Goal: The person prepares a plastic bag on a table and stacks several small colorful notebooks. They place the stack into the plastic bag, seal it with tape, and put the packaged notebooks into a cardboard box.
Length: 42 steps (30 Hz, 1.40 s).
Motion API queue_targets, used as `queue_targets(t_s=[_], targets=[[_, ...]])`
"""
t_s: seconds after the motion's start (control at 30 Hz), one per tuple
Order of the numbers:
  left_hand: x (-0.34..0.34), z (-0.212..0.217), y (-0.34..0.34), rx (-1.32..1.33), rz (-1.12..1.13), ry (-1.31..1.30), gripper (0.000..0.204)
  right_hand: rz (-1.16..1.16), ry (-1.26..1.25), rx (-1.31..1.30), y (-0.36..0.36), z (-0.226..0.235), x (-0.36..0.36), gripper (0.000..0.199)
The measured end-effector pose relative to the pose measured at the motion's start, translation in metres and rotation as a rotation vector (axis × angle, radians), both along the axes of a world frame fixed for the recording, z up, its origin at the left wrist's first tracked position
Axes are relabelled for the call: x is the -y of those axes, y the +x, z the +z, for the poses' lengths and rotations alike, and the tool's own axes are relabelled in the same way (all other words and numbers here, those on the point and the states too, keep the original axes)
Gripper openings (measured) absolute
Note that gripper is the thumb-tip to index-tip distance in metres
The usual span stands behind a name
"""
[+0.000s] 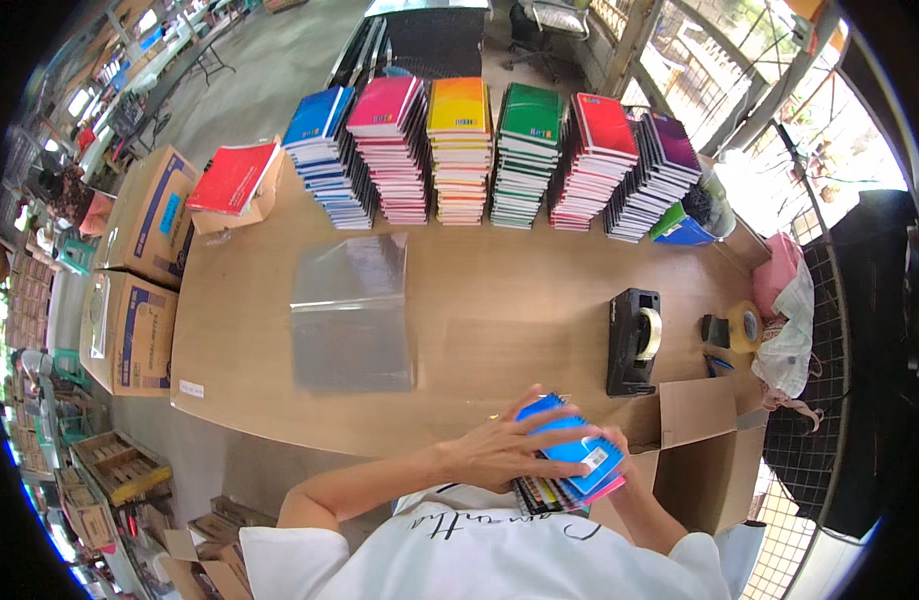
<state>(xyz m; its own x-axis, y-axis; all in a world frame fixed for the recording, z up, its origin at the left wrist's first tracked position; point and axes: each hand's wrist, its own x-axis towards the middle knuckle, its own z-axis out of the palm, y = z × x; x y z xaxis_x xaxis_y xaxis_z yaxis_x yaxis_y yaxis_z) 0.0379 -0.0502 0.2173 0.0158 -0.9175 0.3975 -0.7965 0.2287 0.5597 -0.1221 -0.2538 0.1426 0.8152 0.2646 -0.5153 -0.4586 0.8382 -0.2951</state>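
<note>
Close to my chest I hold a small stack of spiral notebooks (569,470) with a blue one on top. My left hand (504,448) lies flat over the blue cover, fingers spread. My right hand (611,452) grips the stack's right edge from beneath, mostly hidden by the notebooks. The stack hovers just over the near edge of the wooden table (499,330).
Several tall piles of coloured notebooks (479,150) line the table's far side. A pile of clear plastic sleeves (351,310) lies mid-table, a black tape dispenser (634,340) to the right. An open cardboard box (699,450) stands at my right; more boxes (139,270) sit left.
</note>
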Motion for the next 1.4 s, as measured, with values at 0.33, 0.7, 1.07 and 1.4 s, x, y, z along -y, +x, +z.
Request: queue_targets(t_s=[0.33,0.7,1.07,1.4], targets=[[-0.031,-0.13,0.038,-0.079,0.725,0.299,0.07,-0.346,-0.431,-0.025,0.037,-0.049,-0.011,0.057],[0.001,-0.127,0.116,-0.583,0.383,-0.161,0.125,-0.504,-1.016,0.527,0.133,-0.092,-0.033,0.092],[0.028,-0.19,0.094,-0.901,0.409,-0.447,0.111,-0.74,-1.159,0.624,0.175,-0.113,-0.064,0.126],[0.02,-0.212,0.095,-0.904,0.388,-0.41,0.089,-0.691,-1.279,0.559,0.164,-0.133,-0.074,0.107]])
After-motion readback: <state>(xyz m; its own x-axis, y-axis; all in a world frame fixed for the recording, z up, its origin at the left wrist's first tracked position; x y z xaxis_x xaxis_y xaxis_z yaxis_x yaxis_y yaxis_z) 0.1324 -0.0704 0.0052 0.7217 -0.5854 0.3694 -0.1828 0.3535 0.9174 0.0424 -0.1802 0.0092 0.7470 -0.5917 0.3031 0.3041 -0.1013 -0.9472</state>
